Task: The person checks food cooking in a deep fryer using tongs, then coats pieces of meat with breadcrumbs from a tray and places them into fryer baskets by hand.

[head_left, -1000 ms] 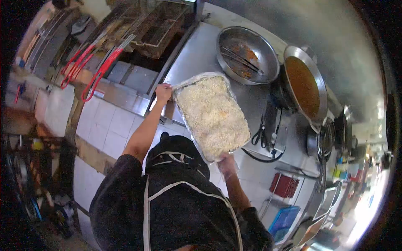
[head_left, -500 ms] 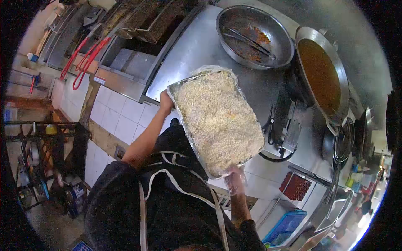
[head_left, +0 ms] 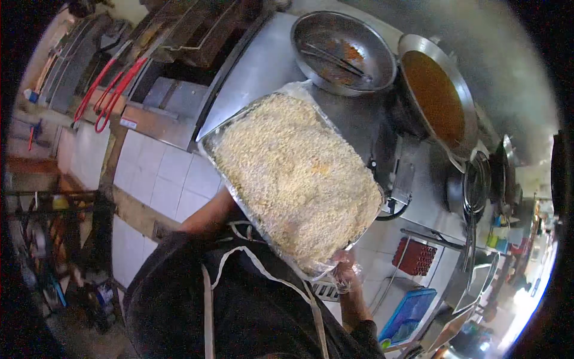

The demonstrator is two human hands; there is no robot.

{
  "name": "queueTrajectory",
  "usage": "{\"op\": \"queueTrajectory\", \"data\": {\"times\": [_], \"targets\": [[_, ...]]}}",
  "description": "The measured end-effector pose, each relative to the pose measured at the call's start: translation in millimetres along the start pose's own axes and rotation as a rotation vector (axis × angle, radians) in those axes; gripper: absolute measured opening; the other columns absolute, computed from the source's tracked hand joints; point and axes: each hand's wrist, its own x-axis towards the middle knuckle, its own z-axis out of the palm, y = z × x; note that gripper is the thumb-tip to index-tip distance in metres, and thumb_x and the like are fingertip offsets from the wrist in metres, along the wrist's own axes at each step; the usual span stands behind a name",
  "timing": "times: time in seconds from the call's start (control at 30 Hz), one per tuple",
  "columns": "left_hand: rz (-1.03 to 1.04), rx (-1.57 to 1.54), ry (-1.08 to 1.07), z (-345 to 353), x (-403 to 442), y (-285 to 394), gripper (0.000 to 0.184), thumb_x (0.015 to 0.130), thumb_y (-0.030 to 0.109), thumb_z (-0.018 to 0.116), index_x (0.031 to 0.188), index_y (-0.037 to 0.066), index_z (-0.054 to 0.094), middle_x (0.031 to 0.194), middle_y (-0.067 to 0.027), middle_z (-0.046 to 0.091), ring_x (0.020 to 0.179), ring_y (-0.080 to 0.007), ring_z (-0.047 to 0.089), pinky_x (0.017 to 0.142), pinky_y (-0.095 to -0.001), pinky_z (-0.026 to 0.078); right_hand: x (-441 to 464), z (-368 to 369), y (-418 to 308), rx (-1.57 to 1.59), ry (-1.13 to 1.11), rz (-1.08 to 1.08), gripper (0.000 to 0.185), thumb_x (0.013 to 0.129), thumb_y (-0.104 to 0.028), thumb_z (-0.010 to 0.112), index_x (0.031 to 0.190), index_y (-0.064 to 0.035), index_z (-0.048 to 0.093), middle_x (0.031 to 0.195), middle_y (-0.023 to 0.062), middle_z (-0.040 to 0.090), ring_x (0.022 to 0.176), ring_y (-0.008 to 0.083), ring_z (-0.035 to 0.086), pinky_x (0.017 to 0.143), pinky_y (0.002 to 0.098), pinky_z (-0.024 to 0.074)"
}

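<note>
A rectangular metal tray (head_left: 240, 205) lined with clear plastic is heaped with pale, coarse breadcrumb-like coating (head_left: 293, 179). It is held tilted in front of my apron, over the edge of the steel counter. My right hand (head_left: 345, 270), in a clear plastic glove, grips the tray's near right corner. On the other side my left forearm (head_left: 209, 214) reaches under the tray's left edge; the left fingers are hidden behind it. A few orange bits show on top of the coating.
Beyond the tray, a steel bowl (head_left: 382, 75) with tongs (head_left: 335, 60) stands on the counter (head_left: 239, 75). Right of it is a wide pan of brown-orange oil (head_left: 433, 96). Fryer baskets with red handles (head_left: 119, 90) lie left. A blue lid-like object (head_left: 409, 314) sits lower right.
The tray has come closer to the camera and shifted left, looking larger. My left hand, visible on the tray's edge before, is now behind it. The counter items have shifted left in view.
</note>
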Motion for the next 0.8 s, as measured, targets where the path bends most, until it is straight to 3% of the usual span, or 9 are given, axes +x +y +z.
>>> {"op": "queueTrajectory", "data": {"times": [0.1, 0.17, 0.27, 0.47, 0.8], "targets": [[0.238, 0.141, 0.255, -67, 28, 64, 0.054, 0.089, 0.046, 0.032, 0.121, 0.006, 0.046, 0.119, -0.0161, 0.051, 0.104, -0.0260, 0.052, 0.088, -0.0420, 0.042, -6, 3, -8, -0.009, 0.000, -0.013, 0.033, 0.087, -0.038, 0.050, 0.096, -0.0064, 0.055, 0.072, 0.0056, 0.057, 0.077, 0.0190, 0.058, 0.080, 0.0424, 0.0491], [0.275, 0.171, 0.325, -97, 71, 80, 0.054, 0.089, 0.046, 0.032, 0.122, 0.006, 0.046, 0.119, -0.0161, 0.050, 0.105, -0.0261, 0.051, 0.089, -0.0423, 0.042, -9, 3, -13, -0.021, 0.000, -0.027, 0.034, 0.086, -0.038, 0.051, 0.097, -0.0061, 0.055, 0.073, 0.0057, 0.057, 0.078, 0.0191, 0.058, 0.081, 0.0424, 0.0491], [0.148, 0.065, 0.218, -108, 125, 58, 0.055, 0.089, 0.047, 0.032, 0.122, 0.006, 0.045, 0.120, -0.0161, 0.050, 0.105, -0.0263, 0.050, 0.089, -0.0426, 0.041, -16, 1, -20, -0.047, 0.006, -0.057, 0.035, 0.085, -0.038, 0.052, 0.098, -0.0056, 0.054, 0.075, 0.0058, 0.057, 0.078, 0.0193, 0.058, 0.081, 0.0423, 0.0490], [0.011, -0.308, 0.055, -97, 105, -26, 0.055, 0.088, 0.047, 0.031, 0.123, 0.006, 0.044, 0.121, -0.0162, 0.049, 0.107, -0.0267, 0.049, 0.090, -0.0433, 0.040, -15, 8, -20, -0.095, -0.001, -0.065, 0.038, 0.083, -0.039, 0.054, 0.100, -0.0047, 0.053, 0.077, 0.0062, 0.057, 0.079, 0.0197, 0.058, 0.081, 0.0421, 0.0488], [-0.003, -0.714, -0.187, 20, 93, -47, 0.057, 0.088, 0.049, 0.031, 0.124, 0.007, 0.043, 0.123, -0.0162, 0.047, 0.109, -0.0273, 0.047, 0.092, -0.0444, 0.038, -24, 10, -14, -0.096, -0.037, -0.068, 0.044, 0.080, -0.040, 0.058, 0.103, -0.0032, 0.052, 0.082, 0.0067, 0.057, 0.081, 0.0204, 0.058, 0.081, 0.0419, 0.0484]]}}
